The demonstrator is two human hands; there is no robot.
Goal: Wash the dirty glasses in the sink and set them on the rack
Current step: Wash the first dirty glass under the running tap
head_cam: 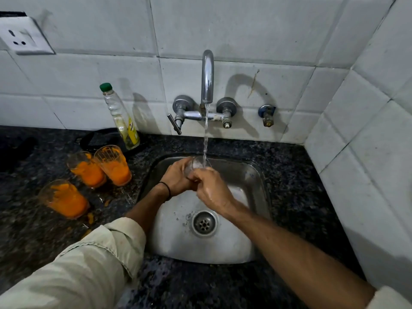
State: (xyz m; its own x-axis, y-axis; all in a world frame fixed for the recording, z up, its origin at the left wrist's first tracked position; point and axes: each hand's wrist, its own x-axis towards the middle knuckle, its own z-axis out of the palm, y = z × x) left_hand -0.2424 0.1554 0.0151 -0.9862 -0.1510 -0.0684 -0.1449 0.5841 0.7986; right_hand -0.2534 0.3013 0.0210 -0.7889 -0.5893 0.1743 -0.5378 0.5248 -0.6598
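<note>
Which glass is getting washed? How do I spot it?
Find the steel sink, then follow the water from the tap. It lands in the glass the left hand and right hand hold; it's clear, while the three glasses beside the sink are smeared orange.

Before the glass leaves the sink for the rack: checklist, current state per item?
1. Water on glass: ok. The tap runs into the glass.
2. Grip: ok. The left hand wraps the glass, and the right hand curls over its near side.
3. Glass clean: cannot tell. The hands hide most of it.
4. Rack located: cannot tell. None in view.
5. Drain free: ok. Nothing covers it.
6. Queue done: not ok. Three orange-smeared glasses stand on the counter left of the sink.
</note>
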